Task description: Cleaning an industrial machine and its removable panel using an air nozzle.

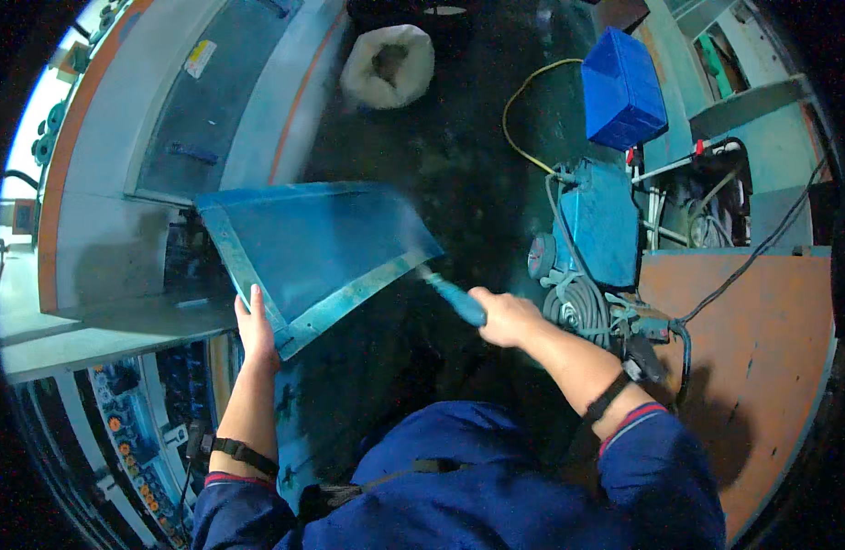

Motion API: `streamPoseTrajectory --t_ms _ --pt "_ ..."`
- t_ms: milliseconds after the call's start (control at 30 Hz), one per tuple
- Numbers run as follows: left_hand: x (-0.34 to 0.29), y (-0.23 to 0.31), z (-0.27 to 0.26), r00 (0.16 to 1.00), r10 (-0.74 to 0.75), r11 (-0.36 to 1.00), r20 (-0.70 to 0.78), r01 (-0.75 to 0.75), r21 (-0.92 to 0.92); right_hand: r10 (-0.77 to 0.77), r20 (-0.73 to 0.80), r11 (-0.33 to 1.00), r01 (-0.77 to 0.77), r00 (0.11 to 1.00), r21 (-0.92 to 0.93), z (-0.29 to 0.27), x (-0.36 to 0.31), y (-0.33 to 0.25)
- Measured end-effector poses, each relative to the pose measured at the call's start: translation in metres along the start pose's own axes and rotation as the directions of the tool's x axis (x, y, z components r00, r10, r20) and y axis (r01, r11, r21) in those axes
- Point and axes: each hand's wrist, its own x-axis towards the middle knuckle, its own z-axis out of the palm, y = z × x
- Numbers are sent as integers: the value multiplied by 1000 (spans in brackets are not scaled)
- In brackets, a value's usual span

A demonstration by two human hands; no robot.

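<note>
A blue mesh screen in a flat, pale-edged frame (356,291) is held tilted in front of me. My left hand (257,332) grips the frame's near left edge, close to its lower corner, thumb on top; the other fingers are hidden beneath. My right hand (507,317) is closed round a blue-handled tool (457,299) whose narrow head points at the frame's right corner. The head is smeared by motion, so I cannot tell whether it is a brush or a scraper, nor whether it touches the frame.
To the right stands a blue wheeled machine (598,225) with a coiled hose (578,307). A blue crate (622,90) sits beyond it. A white sack (389,66) stands on the dark floor ahead. A grey cabinet (106,174) is at left, a brown board (743,357) at right.
</note>
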Motion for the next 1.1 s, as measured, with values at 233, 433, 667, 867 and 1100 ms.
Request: streamPoseTrajectory --t_ms 233,433,667,867,1100 --pt "1 4 2 995 94 995 25 -94 23 173 2 982 -172 985 76 11 32 17" --pt "13 -12 -1 977 206 972 48 -210 109 196 14 974 -197 980 110 20 52 27" --pt "39 -27 -30 960 262 948 101 -275 159 251 52 968 -252 967 16 17 55 35" --pt "54 7 -47 947 269 944 177 -296 148 202 67 975 -206 977 76 24 46 36" --pt "48 22 -49 926 304 942 221 -327 73 -78 62 986 68 995 150 30 30 -8"
